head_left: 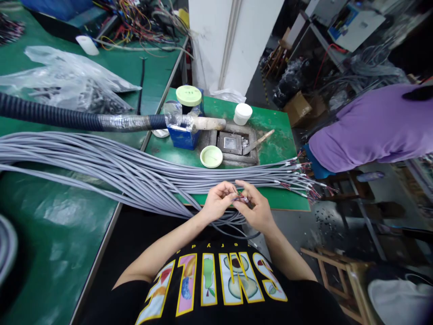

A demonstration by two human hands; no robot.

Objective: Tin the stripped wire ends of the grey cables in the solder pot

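Note:
In the head view my left hand (221,198) and my right hand (253,205) meet just above the table's front edge. Thin coloured wires (241,197) at a stripped cable end run between them. The fingers of my left hand pinch these wires. My right hand is closed on the same end, where a white band shows near the grey sheath. Right behind my hands lies a thick bundle of grey cables (162,176), and their stripped ends (307,180) fan out at the table's right edge. A few cables loop down below my wrists.
Behind the bundle sits a solder pot (230,142) with a scraper (260,141) across it. Around it are a shallow green dish (211,156), a white tub (242,113) and a ribbed hose (128,122) on a blue box (183,137). A person in purple (375,122) bends at the right.

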